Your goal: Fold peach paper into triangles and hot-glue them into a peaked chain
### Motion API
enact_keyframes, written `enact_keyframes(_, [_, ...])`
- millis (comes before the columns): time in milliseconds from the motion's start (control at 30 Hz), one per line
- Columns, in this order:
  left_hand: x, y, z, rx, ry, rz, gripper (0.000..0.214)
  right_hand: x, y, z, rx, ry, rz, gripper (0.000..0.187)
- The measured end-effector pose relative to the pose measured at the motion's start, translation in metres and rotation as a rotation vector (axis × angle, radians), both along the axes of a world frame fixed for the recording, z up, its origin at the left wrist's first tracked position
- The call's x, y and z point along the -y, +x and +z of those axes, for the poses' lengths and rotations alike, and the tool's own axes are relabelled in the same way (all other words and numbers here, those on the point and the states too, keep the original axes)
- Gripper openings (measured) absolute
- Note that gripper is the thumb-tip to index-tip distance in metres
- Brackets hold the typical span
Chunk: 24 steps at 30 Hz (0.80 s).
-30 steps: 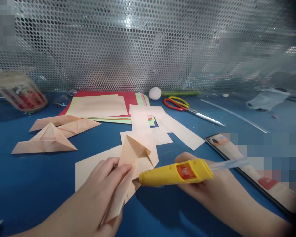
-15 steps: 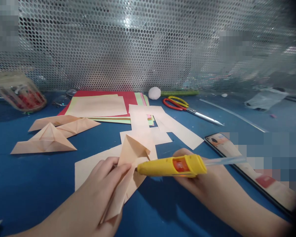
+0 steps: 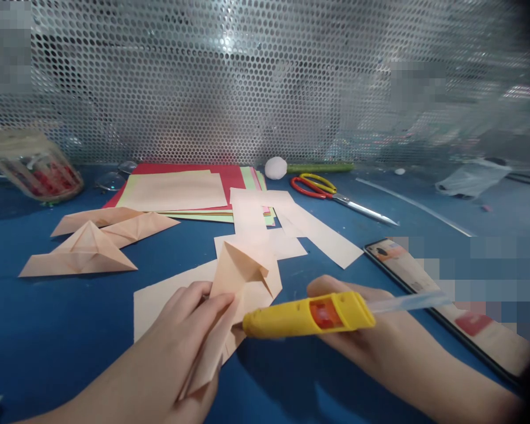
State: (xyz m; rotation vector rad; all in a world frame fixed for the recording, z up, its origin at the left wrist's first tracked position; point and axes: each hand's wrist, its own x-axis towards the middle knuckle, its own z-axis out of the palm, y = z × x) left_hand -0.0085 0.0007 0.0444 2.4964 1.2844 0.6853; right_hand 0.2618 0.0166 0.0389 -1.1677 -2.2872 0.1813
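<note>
My left hand (image 3: pixel 189 330) is closed on a folded peach paper piece (image 3: pixel 242 274), holding one of its flaps back with the fingers. In my right hand (image 3: pixel 353 318) is a yellow hot glue gun (image 3: pixel 291 316), with a clear glue stick (image 3: pixel 410 301) jutting from its back end. The gun's nozzle points left and sits at the inner fold of the paper, close to my left fingertips. Whether the tip touches the paper I cannot tell. Under and behind the held piece lie flat peach paper strips (image 3: pixel 322 232). Two folded peach paper shapes (image 3: pixel 86 250) rest at the left.
A stack of coloured paper (image 3: pixel 181 188) lies at the back. Red-and-yellow-handled scissors (image 3: pixel 335 197), a white ball (image 3: pixel 276 168) and a green stick (image 3: pixel 322 168) are to its right. A phone (image 3: pixel 424 282) lies at the right. A glass jar (image 3: pixel 35 168) stands back left, before a perforated metal screen (image 3: pixel 229 88).
The glue gun in my right hand has moved down along the paper's inner fold, toward me. My left hand and the paper it holds have stayed about where they were.
</note>
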Motion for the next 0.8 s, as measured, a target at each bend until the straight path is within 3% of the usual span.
enact_keyframes(100, [-0.001, 0.002, 0.0, -0.029, 0.036, -0.039, 0.044, 0.001, 0.003, 0.0, -0.011, -0.001, 0.001, 0.014])
enact_keyframes(233, [0.001, 0.002, -0.002, -0.056, 0.086, 0.014, 0.045, 0.0, 0.005, 0.005, -0.025, 0.006, -0.015, 0.013])
enact_keyframes(467, [0.003, 0.001, -0.004, -0.011, 0.03, 0.029, 0.046, 0.0, 0.001, 0.009, -0.019, 0.005, -0.036, 0.013])
enact_keyframes(633, [-0.002, 0.002, 0.005, 0.043, -0.111, 0.03, 0.044, 0.001, -0.002, 0.003, -0.008, -0.02, -0.086, 0.01])
enact_keyframes(800, [-0.003, 0.006, 0.014, 0.024, -0.139, 0.042, 0.039, 0.002, -0.001, 0.005, 0.009, -0.069, -0.044, 0.015])
